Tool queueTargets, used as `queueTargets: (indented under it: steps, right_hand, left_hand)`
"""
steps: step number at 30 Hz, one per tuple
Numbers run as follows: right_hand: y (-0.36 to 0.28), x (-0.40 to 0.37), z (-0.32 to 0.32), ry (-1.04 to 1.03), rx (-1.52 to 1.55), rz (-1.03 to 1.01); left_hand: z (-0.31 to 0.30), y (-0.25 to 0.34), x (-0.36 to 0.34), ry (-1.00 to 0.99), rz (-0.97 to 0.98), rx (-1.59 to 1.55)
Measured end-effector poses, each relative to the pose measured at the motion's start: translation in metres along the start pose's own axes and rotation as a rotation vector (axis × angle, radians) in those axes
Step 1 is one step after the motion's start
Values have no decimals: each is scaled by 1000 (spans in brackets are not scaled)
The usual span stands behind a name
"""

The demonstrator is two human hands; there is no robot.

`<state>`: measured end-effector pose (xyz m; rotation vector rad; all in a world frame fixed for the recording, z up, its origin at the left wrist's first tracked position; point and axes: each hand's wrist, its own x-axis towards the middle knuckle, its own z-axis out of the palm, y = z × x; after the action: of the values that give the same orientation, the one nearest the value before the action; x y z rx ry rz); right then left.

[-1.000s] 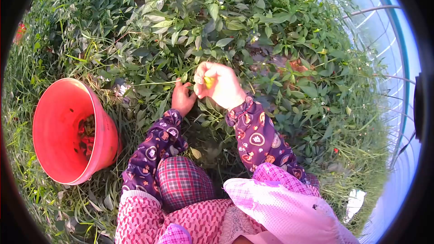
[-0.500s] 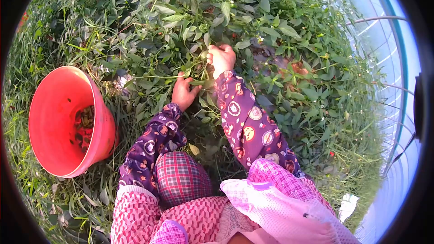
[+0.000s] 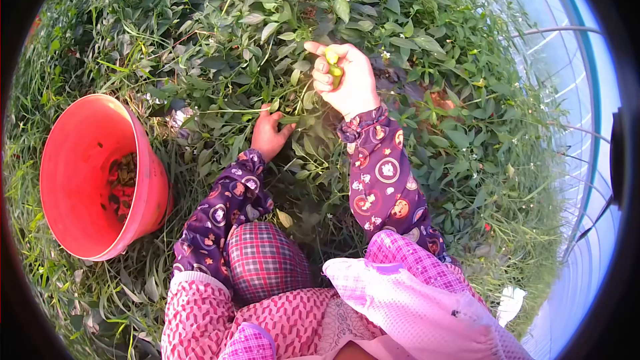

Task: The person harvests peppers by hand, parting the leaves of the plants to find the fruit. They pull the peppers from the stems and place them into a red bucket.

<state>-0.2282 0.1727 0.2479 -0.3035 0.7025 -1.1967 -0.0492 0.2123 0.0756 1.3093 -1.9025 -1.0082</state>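
Pinched in my right hand [image 3: 350, 80] is a small yellow-green pepper [image 3: 335, 70]; its lower part is curled behind the fingers. The index finger points out to the left. My right hand is raised over the leafy pepper plants [image 3: 413, 40]. Lower and to the left, my left hand [image 3: 269, 137] reaches in among the leaves, thumb and fingers apart. A thin green stem [image 3: 233, 111] runs to its fingertips, and a green leaf lies by the thumb. Whether the fingertips press on the stem is hard to see.
On the left, a red bucket [image 3: 73, 180] leans in the grass, with small dark and greenish pieces [image 3: 122, 183] at its bottom. Plastic sheeting [image 3: 567, 93] on curved poles rises along the right. A white scrap [image 3: 511, 305] lies at lower right. My knee [image 3: 267, 260] is below the left hand.
My right hand has drawn up and right out of the leaves and turned, now showing the yellow-green pepper in its fingers. My left hand has stayed almost in place.
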Motion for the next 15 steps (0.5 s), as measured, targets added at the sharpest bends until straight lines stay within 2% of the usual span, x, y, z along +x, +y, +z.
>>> queueTargets:
  steps: [3,5,8,9,11,13,15]
  right_hand:
    - [-10,-23,11,84,-282,-248]
    - [-6,-38,20,-40,-274,-222]
    - [25,-29,19,54,-278,-3]
    - [37,-16,14,70,-361,58]
    - [58,16,-5,90,-425,60]
    - [66,43,-8,278,-468,-143]
    - [71,71,-11,551,-302,-402]
  left_hand:
    - [0,0,0,33,47,1]
    - [-1,1,0,32,59,14]
    - [-1,1,0,32,73,29]
    - [-1,1,1,34,75,32]
    - [2,-3,1,36,86,42]
    - [0,-4,0,40,91,54]
    - [-3,1,0,-63,-33,-19]
